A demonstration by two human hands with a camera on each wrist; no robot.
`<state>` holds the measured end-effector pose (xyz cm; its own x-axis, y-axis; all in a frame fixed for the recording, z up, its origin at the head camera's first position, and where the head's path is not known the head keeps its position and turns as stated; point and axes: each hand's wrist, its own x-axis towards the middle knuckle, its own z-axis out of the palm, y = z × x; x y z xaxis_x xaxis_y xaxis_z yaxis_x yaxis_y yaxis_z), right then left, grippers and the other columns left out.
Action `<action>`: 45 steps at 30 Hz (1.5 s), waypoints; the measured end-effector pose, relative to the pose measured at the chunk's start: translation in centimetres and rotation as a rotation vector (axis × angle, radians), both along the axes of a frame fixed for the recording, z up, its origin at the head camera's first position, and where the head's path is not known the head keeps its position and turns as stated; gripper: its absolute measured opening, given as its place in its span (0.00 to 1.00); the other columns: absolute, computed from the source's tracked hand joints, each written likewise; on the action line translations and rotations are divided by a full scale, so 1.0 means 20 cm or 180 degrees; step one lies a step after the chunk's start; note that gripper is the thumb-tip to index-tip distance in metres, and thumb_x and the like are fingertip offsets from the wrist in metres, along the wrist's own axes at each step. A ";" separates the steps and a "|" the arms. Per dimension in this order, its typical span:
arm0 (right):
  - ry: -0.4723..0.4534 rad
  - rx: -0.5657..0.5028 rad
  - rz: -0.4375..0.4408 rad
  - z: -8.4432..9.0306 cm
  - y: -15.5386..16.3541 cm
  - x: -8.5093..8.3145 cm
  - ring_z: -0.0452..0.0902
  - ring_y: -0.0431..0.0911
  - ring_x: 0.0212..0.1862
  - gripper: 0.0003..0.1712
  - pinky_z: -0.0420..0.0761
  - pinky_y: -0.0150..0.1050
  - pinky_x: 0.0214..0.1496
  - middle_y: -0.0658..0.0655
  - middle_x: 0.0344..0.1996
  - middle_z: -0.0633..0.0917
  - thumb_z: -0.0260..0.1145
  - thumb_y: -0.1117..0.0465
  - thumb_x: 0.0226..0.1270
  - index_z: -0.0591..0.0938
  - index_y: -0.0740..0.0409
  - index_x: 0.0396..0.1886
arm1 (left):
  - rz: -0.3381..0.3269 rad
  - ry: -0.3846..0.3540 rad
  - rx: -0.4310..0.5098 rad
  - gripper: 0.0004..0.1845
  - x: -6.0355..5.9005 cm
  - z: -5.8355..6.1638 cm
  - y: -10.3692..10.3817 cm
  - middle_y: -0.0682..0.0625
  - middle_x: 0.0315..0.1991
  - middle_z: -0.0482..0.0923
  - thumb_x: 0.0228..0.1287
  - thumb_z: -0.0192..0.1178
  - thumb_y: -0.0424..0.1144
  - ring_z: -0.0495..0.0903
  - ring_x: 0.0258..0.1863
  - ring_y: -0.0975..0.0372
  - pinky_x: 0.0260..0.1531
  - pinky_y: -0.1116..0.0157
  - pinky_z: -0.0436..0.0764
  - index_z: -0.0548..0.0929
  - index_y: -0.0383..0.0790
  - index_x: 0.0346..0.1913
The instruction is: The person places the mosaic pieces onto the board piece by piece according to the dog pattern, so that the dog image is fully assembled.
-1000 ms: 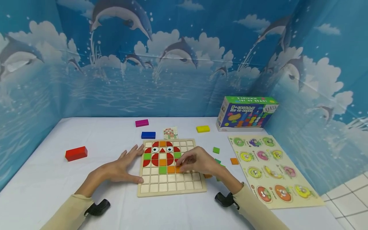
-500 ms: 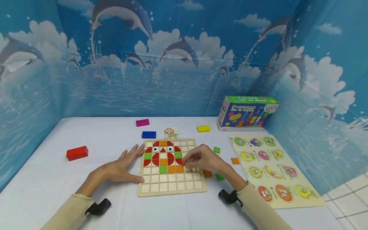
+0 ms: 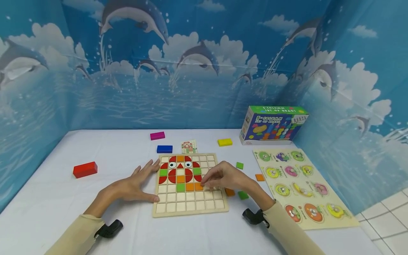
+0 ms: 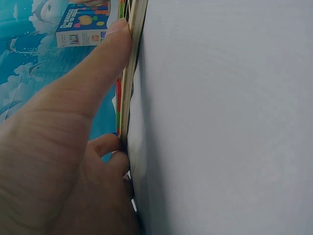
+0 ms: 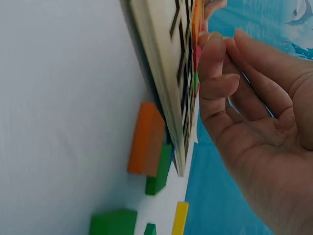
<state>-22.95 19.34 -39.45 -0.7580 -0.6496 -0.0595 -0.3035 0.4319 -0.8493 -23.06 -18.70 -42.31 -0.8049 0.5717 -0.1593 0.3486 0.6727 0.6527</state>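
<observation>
The right hand (image 3: 224, 177) is curling its fingertips down onto an orange square tile (image 3: 198, 186) seated in the wooden grid board (image 3: 190, 185) (whether it is pinching the tile, I cannot tell). The left hand (image 3: 134, 185) is lying flat and spread, fingers straight, pressing the board's smooth left edge. Just right of the right hand, chunky orange (image 3: 229, 192) and green (image 3: 243, 194) blocks are lying loose on the white cloth (image 3: 63, 198).

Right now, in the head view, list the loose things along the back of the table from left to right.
Red block → magenta block → blue block → pattern card → yellow block → bead box.
</observation>
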 end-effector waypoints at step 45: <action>0.0306 0.1210 -0.0854 0.03 0.47 -0.09 0.75 0.44 0.31 0.05 0.77 0.32 0.33 0.49 0.25 0.83 0.81 0.67 0.64 0.91 0.57 0.34 | 0.0006 -0.0033 0.0026 0.71 -0.02 0.00 0.00 0.36 0.89 0.40 0.55 0.82 0.58 0.31 0.87 0.39 0.81 0.33 0.30 0.42 0.44 0.89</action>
